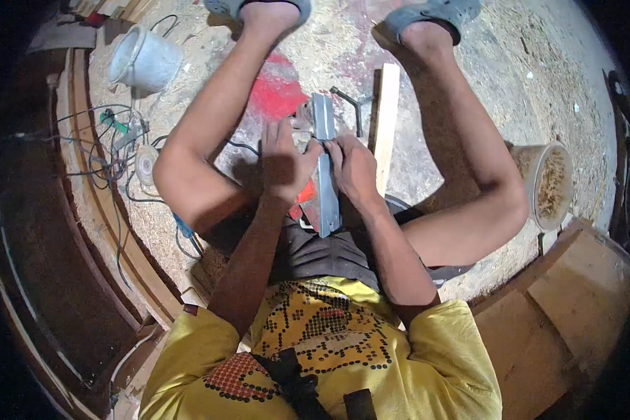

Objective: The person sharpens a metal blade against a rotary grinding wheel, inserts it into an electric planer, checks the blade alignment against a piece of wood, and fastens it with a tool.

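Note:
A long grey metal-soled tool (328,189) lies lengthwise between my legs, with red parts (305,199) showing along its left side. My left hand (287,162) is at its left edge, fingers stretched forward and the thumb bent in to the metal. From the other side my right hand (355,168) presses its closed thumb and fingertips on the middle of the sole. The fingertips of both hands nearly meet there, around a small dark spot; what they pinch is too small to make out. A dark angled metal piece (358,112) lies just beyond my right hand.
A pale wood strip (387,126) lies to the right. Red powder or cloth (278,87) is on the dusty floor ahead. A white bucket (145,63) and tangled cables (105,150) are at left, a tub of shavings (549,185) at right. Boards (560,315) lie at lower right.

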A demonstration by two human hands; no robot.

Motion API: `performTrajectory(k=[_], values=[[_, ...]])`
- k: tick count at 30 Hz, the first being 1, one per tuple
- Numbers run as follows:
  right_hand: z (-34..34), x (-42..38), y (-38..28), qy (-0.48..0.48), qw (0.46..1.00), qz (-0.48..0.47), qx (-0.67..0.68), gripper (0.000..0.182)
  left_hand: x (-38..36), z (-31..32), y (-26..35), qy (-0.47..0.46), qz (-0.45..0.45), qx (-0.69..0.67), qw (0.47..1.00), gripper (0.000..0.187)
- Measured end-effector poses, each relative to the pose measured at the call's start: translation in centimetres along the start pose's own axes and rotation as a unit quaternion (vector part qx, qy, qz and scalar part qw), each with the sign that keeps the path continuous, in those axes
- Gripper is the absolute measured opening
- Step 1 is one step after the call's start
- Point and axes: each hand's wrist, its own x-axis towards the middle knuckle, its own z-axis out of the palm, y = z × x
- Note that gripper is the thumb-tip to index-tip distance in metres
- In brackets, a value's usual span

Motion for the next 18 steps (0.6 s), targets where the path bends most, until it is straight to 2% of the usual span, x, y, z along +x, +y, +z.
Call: performTrajectory(k=[4, 5, 12, 14, 18], values=[[-0.3, 0.1, -0.5, 0.003, 1.000, 0.010, 0.011, 0.025, 0.1, -0.3, 0.5, -0.016, -0.047, 0.006, 0.999, 0.039], [-0.7, 0.3, -0.8, -0.016, 0.998, 0.048, 0.043, 0.022, 0.1, -0.4, 0.5, -0.034, -0.061, 0.010, 0.998, 0.041], [-1.3, 0.0, 0.3, -0.032, 0.994, 0.023, 0.098, 0.017, -0.1, 0.0, 0.0, -0.031, -0.058, 0.014, 0.998, 0.043], [-1.3, -0.1, 0.8, -0.018, 0.994, -0.035, 0.101, 0.017, -0.1, -0.1, 0.1, -0.029, -0.049, 0.000, 0.998, 0.044], [-1.2, 0.0, 1.0, -0.026, 0.995, -0.022, 0.096, 0.019, -0.1, 0.1, -0.2, -0.027, -0.038, 0.001, 0.999, 0.043]])
